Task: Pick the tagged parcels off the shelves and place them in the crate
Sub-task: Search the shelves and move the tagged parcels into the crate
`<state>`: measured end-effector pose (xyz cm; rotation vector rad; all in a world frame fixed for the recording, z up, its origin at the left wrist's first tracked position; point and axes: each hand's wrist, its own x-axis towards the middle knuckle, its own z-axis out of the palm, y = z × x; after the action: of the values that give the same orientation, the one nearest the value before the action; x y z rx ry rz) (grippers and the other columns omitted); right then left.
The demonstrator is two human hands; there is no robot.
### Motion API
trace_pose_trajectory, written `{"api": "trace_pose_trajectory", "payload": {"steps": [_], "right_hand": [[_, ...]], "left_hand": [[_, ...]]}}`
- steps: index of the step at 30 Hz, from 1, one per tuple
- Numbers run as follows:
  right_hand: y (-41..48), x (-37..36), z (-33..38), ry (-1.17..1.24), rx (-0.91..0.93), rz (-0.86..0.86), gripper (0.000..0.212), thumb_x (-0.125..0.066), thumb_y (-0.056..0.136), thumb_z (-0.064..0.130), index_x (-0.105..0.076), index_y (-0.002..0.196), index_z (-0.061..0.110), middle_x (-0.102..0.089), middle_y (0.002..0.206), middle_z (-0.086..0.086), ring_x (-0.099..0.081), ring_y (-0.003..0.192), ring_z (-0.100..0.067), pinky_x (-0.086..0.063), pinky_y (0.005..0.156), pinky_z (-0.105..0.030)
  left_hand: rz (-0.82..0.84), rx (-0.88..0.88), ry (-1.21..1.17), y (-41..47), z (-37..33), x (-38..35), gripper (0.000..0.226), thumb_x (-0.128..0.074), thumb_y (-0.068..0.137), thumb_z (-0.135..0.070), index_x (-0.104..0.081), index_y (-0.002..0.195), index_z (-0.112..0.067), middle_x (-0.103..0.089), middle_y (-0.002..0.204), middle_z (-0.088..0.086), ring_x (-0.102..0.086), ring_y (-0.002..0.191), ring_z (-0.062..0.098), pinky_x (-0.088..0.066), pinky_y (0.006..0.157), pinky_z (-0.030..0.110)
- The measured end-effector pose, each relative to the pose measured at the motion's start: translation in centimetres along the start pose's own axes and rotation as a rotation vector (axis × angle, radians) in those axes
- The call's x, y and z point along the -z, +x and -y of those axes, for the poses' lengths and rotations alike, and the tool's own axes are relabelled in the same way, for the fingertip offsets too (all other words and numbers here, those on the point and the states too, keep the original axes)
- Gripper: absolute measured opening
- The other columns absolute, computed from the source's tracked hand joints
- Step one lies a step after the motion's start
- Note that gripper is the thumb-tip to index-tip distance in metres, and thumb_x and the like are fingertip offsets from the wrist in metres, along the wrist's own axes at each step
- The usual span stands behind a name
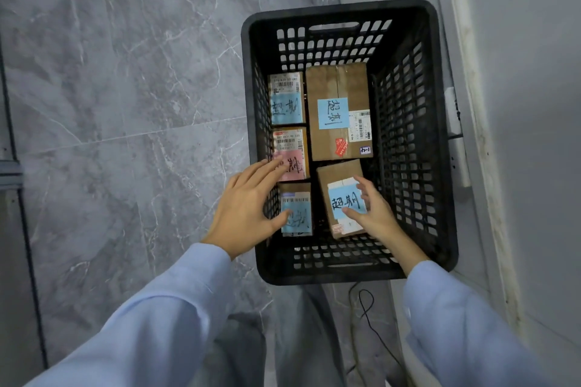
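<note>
A person in pale blue sleeves point(157, 308) bends over a black crate point(339, 8) on the grey tiled floor point(125, 104), close against a wall point(518, 72), both hands down among the parcels loaded inside.

The left hand point(248, 207) reaches over the crate's left wall, fingers straight and spread. Its fingertips are at the pink-tagged parcel point(290, 141) and its thumb at the near blue-tagged parcel point(297, 214); it grips nothing. The right hand point(374, 214) is inside the crate, fingers loosely fanned over the near-right parcel point(333, 174), which lies slightly tilted with its blue tag up. Whether that hand touches the box or hovers just above it cannot be told.

Five parcels lie in the crate in a single layer. Down the left side are three small ones: the far blue-tagged parcel point(286, 88), the pink-tagged one in the middle and the blue-tagged one nearest the person. On the right are the large brown carton point(338, 82) at the far end and the tilted box at the near end. Every tag faces up and bears handwriting.

This looks like the placing step, with the hands settling the load. The next move would be to lift both hands clear of the rim and head for the shelves, which are out of view. Any further parcel would likely have to sit on top of these. A thin black cable point(367, 314) trails on the floor by the crate's near end and could catch a foot.
</note>
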<state>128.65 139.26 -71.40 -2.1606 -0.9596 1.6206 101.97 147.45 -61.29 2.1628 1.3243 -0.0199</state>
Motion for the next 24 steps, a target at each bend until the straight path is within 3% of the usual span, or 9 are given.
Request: {"api": "trace_pose_trajectory", "payload": {"steps": [4, 7, 13, 21, 24], "right_hand": [[-1.6, 0.3, 2.7, -0.294, 0.119, -0.03, 0.069, -0.067, 0.091, 0.04, -0.031, 0.15, 0.037, -0.041, 0.149, 0.0, -0.042, 0.133, -0.023, -0.044, 0.103, -0.047], [-3.0, 0.1, 5.4, -0.508, 0.196, -0.044, 0.069, -0.059, 0.094, 0.046, -0.027, 0.153, 0.032, -0.038, 0.153, 0.001, -0.037, 0.137, -0.025, -0.041, 0.103, -0.042], [-6.1, -1.5, 14.0, -0.665, 0.312, -0.028, 0.069, -0.051, 0.097, 0.052, -0.021, 0.156, 0.031, -0.027, 0.16, 0.001, -0.023, 0.147, -0.023, -0.029, 0.113, -0.042], [-11.3, -10.0, 30.4, -0.909, 0.71, -0.027, 0.07, -0.048, 0.097, 0.054, -0.022, 0.156, 0.027, -0.025, 0.161, -0.004, -0.023, 0.147, -0.024, -0.028, 0.115, -0.041], [-15.4, -15.1, 37.1, -0.964, 0.867, -0.023, 0.072, -0.049, 0.096, 0.055, -0.02, 0.156, 0.028, -0.024, 0.161, -0.003, -0.025, 0.146, -0.024, -0.03, 0.115, -0.041]], "left_hand": [[-0.02, 0.054, 0.016, -1.1, 0.1, 1.3, 0.075, -0.047, 0.083, -0.059, -0.035, 0.15, -0.029, -0.031, 0.157, -0.012, -0.029, 0.143, 0.014, -0.017, 0.11, 0.025], [-0.054, 0.099, 0.026, -2.6, 0.3, 3.0, 0.076, -0.04, 0.083, -0.063, -0.034, 0.151, -0.029, -0.033, 0.157, -0.01, -0.031, 0.142, 0.017, -0.021, 0.112, 0.03], [-0.159, 0.253, 0.051, -7.4, 2.4, 8.6, 0.078, -0.035, 0.083, -0.065, -0.032, 0.152, -0.029, -0.031, 0.158, -0.009, -0.029, 0.144, 0.019, -0.023, 0.114, 0.036], [-0.384, 0.512, 0.088, -17.8, 7.8, 19.1, 0.082, -0.024, 0.081, -0.071, -0.03, 0.153, -0.03, -0.027, 0.159, -0.007, -0.027, 0.146, 0.021, -0.021, 0.115, 0.039], [-0.473, 0.597, 0.119, -23.2, 10.0, 23.6, 0.079, -0.03, 0.086, -0.07, -0.023, 0.154, -0.031, -0.019, 0.162, -0.007, -0.023, 0.147, 0.021, -0.018, 0.116, 0.039]]}}
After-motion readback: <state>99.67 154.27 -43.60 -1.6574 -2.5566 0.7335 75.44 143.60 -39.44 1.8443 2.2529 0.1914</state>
